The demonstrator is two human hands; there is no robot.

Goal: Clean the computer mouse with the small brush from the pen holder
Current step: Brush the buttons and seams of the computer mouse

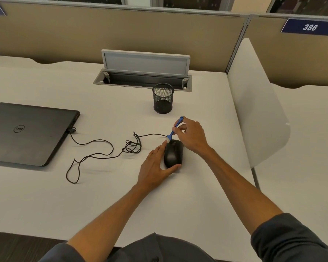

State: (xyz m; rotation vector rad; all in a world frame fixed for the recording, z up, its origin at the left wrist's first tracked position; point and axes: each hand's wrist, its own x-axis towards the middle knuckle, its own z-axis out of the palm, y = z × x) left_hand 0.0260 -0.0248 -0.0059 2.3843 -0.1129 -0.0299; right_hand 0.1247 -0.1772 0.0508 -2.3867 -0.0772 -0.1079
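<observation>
We see a white desk [45,195] with a closed dark laptop [30,133] at the left and a black mesh pen holder [163,99] standing upright farther back, well apart from it. Near the desk's middle lies the black mouse [173,154], its long axis running away from us, button end pointing toward the pen holder, its cable [102,148] trailing in loops left to the laptop. Our left hand [155,167] cups the mouse's left side and near end, fingers spread. Our right hand [191,135] pinches the small blue brush [175,128], which slants down-left, its pale bristles touching the mouse's front edge.
</observation>
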